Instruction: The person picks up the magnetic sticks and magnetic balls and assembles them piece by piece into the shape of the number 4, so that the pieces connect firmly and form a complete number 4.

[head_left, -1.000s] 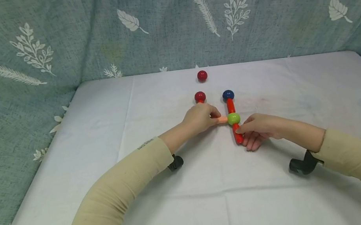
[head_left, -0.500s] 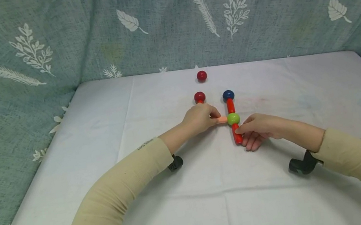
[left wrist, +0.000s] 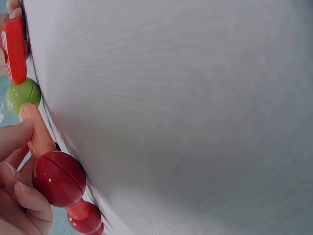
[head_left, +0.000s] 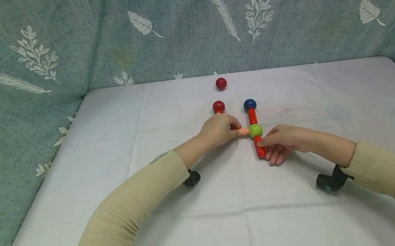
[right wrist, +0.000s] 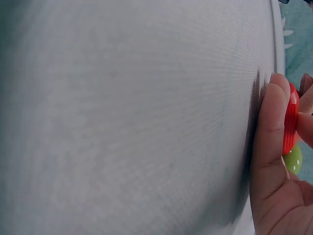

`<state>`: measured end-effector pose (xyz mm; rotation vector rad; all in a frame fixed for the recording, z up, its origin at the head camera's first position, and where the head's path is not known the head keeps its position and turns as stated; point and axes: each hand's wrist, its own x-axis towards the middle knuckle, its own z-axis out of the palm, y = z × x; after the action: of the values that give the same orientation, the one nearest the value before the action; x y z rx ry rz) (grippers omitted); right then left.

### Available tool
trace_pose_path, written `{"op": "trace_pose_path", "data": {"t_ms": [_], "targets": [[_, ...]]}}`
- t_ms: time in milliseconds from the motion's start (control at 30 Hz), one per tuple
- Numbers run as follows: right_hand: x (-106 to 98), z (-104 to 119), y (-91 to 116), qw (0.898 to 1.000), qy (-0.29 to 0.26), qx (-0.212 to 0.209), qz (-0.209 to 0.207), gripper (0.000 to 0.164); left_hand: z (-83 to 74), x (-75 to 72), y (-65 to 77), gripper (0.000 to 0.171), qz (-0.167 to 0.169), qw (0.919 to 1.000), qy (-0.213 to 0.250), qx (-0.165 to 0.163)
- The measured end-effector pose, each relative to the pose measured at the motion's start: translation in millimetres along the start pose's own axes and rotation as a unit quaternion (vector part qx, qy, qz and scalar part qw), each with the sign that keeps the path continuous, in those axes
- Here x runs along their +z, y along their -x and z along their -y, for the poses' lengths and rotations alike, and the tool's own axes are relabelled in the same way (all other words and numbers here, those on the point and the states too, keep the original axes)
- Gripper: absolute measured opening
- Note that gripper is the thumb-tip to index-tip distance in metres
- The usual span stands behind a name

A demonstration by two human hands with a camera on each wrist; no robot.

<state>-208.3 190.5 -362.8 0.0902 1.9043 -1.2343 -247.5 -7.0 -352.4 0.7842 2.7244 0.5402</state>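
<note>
My left hand pinches an orange rod between thumb and fingers. One end of that rod meets a green ball; at its other end sits a dark red ball, which the hand hides in the head view. My right hand holds a red rod that runs from the near side of the green ball, the thumb lying on top. Beyond the green ball another red rod leads to a blue ball. Past my left hand, a red ball tops a short visible bit of rod.
A loose red ball lies near the back edge of the white-covered table. Green leaf-patterned cloth hangs behind the table and along its left side. Black wrist cameras sit below both sleeves.
</note>
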Motion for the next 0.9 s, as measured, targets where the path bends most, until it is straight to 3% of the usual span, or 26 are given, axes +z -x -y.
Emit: {"op": "trace_pose_path", "data": {"t_ms": [333,533,700,900], "targets": [[0.1,0.6,1.3,1.000,0.002,0.002,-0.001,0.028,1.4,-10.6,-6.2,0.030,0.008,0.9993,0.022,-0.028],[-0.6,0.6,1.0,1.000,0.001,0.012,-0.007,0.029,8.5,-35.9,-19.7,0.031,-0.055,0.9977,0.018,-0.035],[-2.3,-1.4,-0.5,1.000,-0.001,0.012,-0.005,0.030,19.5,-53.9,-38.5,0.032,-0.110,0.9920,0.010,-0.062],[-4.2,-3.8,-1.8,1.000,-0.004,-0.002,0.006,0.028,27.8,-62.0,-58.9,0.040,-0.123,0.9879,-0.003,-0.094]]}}
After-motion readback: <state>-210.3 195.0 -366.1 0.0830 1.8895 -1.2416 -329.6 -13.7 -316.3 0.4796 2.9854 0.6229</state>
